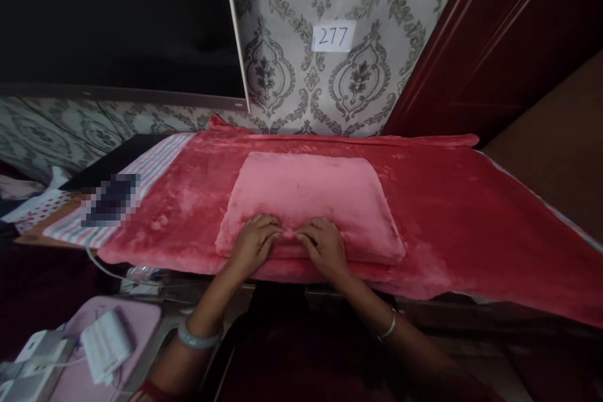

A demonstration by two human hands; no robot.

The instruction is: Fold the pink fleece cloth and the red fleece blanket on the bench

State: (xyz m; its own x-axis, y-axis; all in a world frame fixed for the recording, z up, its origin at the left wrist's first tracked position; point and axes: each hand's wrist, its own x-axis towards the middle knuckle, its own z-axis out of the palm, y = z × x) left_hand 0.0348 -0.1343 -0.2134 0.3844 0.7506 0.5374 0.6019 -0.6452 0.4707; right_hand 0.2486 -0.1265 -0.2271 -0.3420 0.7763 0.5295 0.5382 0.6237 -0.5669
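My left hand [255, 242] and my right hand [324, 245] lay side by side on the near edge of the folded pink blanket [308, 201], palms down and fingertips almost meeting at the middle of that edge. The fingers of both were curled and pressed into the plush; whether they actually pinched a fold or only rested on it I could not tell, since the tips sank into the nap. A pale bangle [198, 337] sat on my left wrist and a thin silver one [389, 327] on my right.

The folded blanket was a neat, roughly rectangular pad, lying flat on the larger red blanket [452, 213] that covered the table in front of me from left to right, its far edge bunched against the patterned wall [358, 81]. The pad sat a little left of the centre of that spread, close to the near edge.

To the left, a striped cloth [155, 160] showed from under the red blanket, with a blurred dark patch on it that I could not make out. Beyond it lay a piece of dotted fabric [40, 208].

Down at my lower left was a shallow pink tray-like surface [141, 320]; a white boxy device [106, 343] with a cord lay on it, and further white pieces sat just beside it at the frame's corner. A paper label [333, 36] reading 277 was stuck on the wall above.
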